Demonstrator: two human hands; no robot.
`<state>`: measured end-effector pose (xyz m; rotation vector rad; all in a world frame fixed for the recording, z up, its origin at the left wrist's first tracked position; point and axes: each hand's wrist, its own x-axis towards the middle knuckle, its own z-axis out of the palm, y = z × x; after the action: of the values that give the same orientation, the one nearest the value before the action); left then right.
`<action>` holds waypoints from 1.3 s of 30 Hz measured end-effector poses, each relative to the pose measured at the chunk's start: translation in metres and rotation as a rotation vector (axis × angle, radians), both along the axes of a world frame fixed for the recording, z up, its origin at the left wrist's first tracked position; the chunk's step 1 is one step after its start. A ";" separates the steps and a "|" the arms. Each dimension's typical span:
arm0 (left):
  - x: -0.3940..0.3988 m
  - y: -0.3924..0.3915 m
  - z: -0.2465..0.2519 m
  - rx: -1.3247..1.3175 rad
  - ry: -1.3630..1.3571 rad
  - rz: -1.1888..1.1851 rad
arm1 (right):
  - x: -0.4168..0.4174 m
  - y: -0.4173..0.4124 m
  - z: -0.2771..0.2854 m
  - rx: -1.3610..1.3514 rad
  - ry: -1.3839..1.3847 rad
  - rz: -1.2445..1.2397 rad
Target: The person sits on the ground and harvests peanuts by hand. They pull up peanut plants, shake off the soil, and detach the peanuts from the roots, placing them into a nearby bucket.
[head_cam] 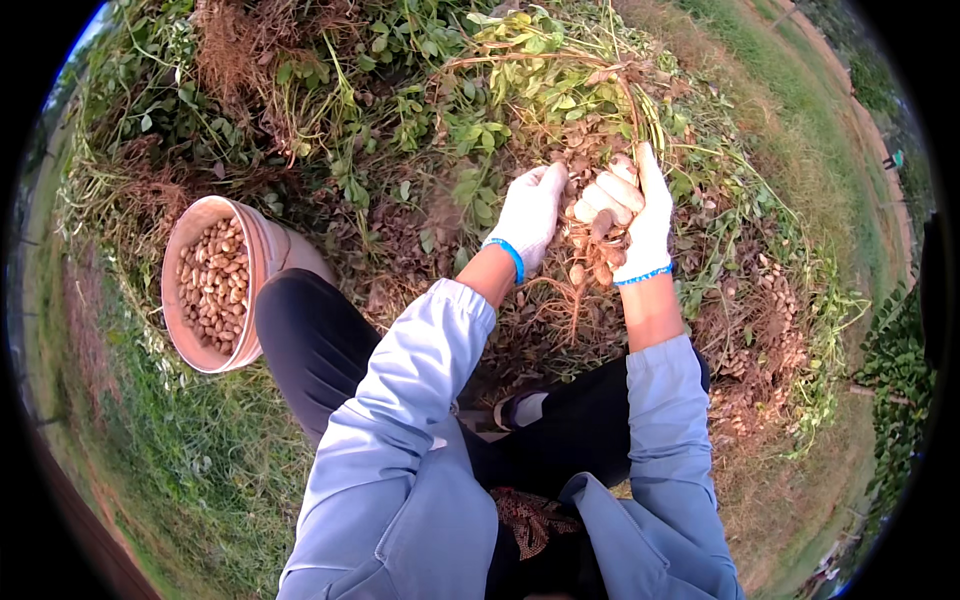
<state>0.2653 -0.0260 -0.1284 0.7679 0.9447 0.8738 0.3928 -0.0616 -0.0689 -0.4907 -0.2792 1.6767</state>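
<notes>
Both my hands wear white knit gloves with blue cuffs. My right hand (637, 214) is closed round the root end of an uprooted peanut plant (631, 101); its leafy stems reach up and away, and its roots hang below. A cluster of peanut pods (604, 247) shows at the palm and under the fingers. My left hand (530, 210) is at the left side of the same cluster, its fingertips against the pods and roots; whether it grips a pod is hidden. A pale plastic bucket (281, 247), tilted towards the left, holds many loose peanuts (215, 281).
Piled peanut plants (405, 112) with green leaves and brown roots spread before me. More pods on roots (780, 315) lie at the right. My bent knee (300, 300) is against the bucket's side. Grass (180, 450) borders the pile at lower left.
</notes>
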 end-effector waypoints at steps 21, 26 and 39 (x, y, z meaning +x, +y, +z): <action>-0.034 -0.001 0.030 0.347 0.115 0.239 | -0.026 -0.021 -0.008 -0.066 -0.658 -0.037; -0.034 -0.001 0.042 0.741 0.664 0.331 | -0.032 -0.023 -0.003 -0.145 -0.919 0.061; -0.031 0.009 0.030 0.092 -0.076 0.305 | -0.033 -0.019 -0.013 -0.128 -0.647 -0.027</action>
<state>0.2346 -0.0166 -0.0986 0.6726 0.9733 1.2111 0.3602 -0.0807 -0.0816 -1.1267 -0.6325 1.4744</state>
